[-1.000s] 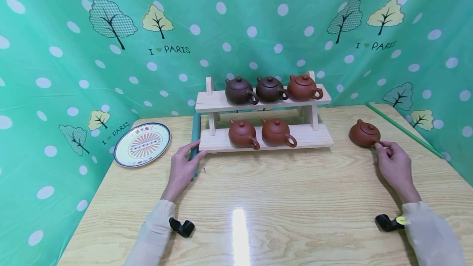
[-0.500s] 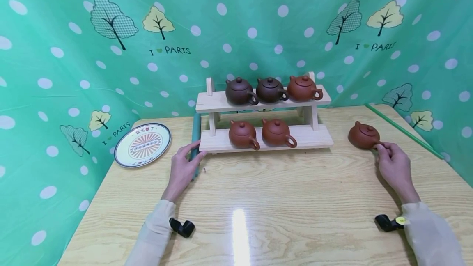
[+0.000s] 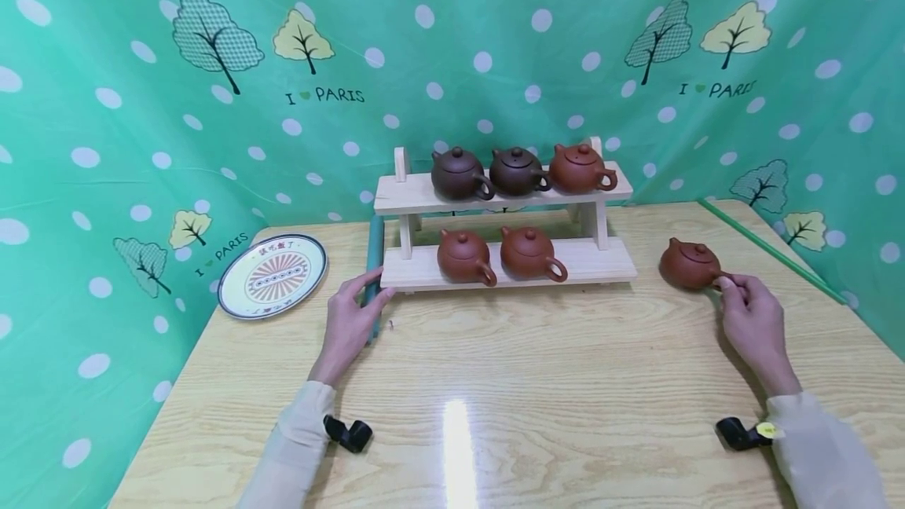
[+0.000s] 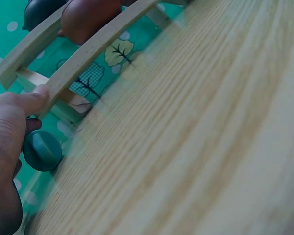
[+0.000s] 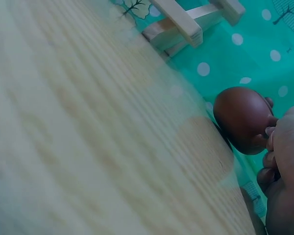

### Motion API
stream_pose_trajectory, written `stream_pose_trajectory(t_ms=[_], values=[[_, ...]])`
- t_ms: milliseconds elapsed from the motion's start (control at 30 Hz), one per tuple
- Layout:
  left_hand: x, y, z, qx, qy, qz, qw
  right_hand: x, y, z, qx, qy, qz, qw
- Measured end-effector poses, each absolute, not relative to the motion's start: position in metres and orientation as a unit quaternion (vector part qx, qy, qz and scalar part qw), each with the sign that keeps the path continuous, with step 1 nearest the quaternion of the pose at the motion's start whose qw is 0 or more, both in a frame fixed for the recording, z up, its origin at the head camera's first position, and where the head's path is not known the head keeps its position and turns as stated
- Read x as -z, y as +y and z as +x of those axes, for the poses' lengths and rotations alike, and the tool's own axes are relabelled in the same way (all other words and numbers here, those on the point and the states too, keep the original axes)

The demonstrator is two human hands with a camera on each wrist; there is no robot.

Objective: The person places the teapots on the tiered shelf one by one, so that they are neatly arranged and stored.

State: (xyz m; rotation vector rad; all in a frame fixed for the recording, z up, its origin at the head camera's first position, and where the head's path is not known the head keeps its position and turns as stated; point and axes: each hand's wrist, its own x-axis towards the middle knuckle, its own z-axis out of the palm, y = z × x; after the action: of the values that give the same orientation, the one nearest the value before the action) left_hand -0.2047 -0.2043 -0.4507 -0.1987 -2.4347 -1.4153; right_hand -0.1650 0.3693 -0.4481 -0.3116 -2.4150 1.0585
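On the right of the head view, my right hand (image 3: 755, 324) pinches the handle of a reddish-brown teapot (image 3: 687, 264) between thumb and fingers. The right wrist view shows the same teapot (image 5: 241, 117) from the side; whether its base touches the table I cannot tell. My left hand (image 3: 348, 324) holds the left end of the two-tier wooden shelf (image 3: 601, 261), thumb against the front edge of the lower board. Two dark brown teapots (image 3: 458, 173) and a reddish-brown teapot (image 3: 576, 170) stand on the upper tier. Two more reddish-brown teapots (image 3: 463, 258) stand on the lower tier.
A patterned plate (image 3: 272, 277) lies at the table's left edge. Beside the shelf's left end lies a teal tube (image 3: 375, 246). A thin green rod (image 3: 774, 250) runs along the right edge of the wooden table (image 3: 551, 391). Green dotted cloth (image 3: 488, 38) hangs behind.
The teapot in my right hand has shifted slightly left and nearer to me. My left hand and the shelf stay in place.
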Motion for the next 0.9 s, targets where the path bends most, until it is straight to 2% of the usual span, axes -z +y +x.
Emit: stream_pose_trajectory(t_ms=[900], values=[[0.4511,-0.2038,-0.2044,0.496,-0.851,-0.071,0.157,0.4430,0.3596,-0.1592,-0.414,-0.865,-0.096,0.269]])
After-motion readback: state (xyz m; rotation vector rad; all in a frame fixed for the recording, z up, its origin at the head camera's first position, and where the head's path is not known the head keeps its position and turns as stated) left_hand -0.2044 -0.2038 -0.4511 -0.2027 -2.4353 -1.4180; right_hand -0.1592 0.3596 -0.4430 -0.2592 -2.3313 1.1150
